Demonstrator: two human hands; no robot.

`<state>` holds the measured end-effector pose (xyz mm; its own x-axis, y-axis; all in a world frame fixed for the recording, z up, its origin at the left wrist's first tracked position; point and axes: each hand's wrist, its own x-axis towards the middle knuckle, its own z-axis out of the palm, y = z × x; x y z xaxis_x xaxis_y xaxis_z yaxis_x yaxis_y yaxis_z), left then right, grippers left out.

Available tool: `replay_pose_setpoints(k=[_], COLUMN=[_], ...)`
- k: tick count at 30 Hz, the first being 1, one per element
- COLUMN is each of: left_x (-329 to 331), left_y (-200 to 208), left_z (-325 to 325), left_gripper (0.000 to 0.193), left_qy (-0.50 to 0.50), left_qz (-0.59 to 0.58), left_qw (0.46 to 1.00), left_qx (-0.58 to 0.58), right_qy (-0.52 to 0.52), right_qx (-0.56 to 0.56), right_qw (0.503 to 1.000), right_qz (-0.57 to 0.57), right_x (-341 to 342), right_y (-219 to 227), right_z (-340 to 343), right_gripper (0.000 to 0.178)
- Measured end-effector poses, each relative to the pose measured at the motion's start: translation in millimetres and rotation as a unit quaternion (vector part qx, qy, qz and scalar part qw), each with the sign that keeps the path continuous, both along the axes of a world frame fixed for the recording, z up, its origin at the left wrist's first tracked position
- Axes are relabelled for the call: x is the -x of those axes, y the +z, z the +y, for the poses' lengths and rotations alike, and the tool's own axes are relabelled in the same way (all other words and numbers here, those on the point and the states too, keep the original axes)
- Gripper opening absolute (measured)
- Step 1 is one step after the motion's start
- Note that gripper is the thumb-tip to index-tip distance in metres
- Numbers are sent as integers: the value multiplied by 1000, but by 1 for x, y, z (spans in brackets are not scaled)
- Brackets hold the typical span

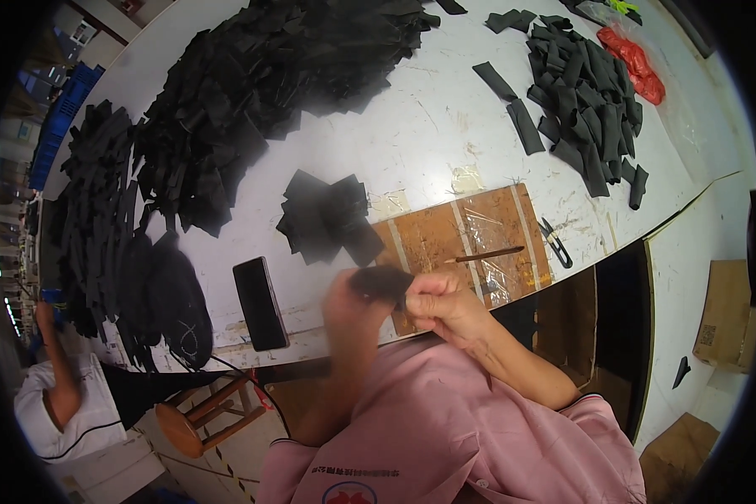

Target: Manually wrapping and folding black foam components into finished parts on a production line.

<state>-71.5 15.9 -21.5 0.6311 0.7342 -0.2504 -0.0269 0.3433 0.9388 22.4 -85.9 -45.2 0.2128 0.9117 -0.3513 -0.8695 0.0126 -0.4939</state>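
Observation:
Close to my body, a small black fabric piece [382, 284] is held up between my two hands, over the near edge of the table. My right hand [447, 307] is closed, its fingers pinching the piece's right end. Smeared by motion, my left hand [353, 307] is wrapped around the other end; its separate fingers are hard to make out. Just beyond lies a small stack of black fabric pieces [323, 214]. A brown taped board [420, 231] is by my right hand, with a thin brown pointed stick [489, 254] on it.
A big heap of black fabric pieces [252, 92] covers the far left. Rolled black pieces [584, 97] lie far right beside a red plastic bag [632, 65]. A phone [260, 304] and thread snips [555, 244] rest nearby. A wooden stool [200, 416] and another person [67, 399] are at left.

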Motion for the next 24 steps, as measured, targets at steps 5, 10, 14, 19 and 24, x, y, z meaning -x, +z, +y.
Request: replay_pose_setpoints(k=[5, 10, 14, 19, 24], left_x=[-3, 1, 7, 12, 6], left_y=[-23, -9, 15, 30, 21], left_z=[-11, -5, 6, -7, -22], left_gripper=[27, 30, 32, 36, 18], left_qy=[125, -16, -184, -237, -87], left_qz=[46, 39, 10, -240, -20], left_qw=[857, 947, 982, 878, 987], left_qx=[-498, -320, 49, 339, -136], right_qy=[16, -55, -51, -133, -140], right_qx=[18, 79, 61, -73, -63], right_qw=[993, 968, 976, 908, 816], right_qz=[-118, -232, -205, -391, -558], right_x=[0, 1, -4, -4, -14], right_y=[10, 10, 14, 27, 37], right_z=[6, 6, -4, -8, -15], right_gripper=[14, 16, 16, 6, 5])
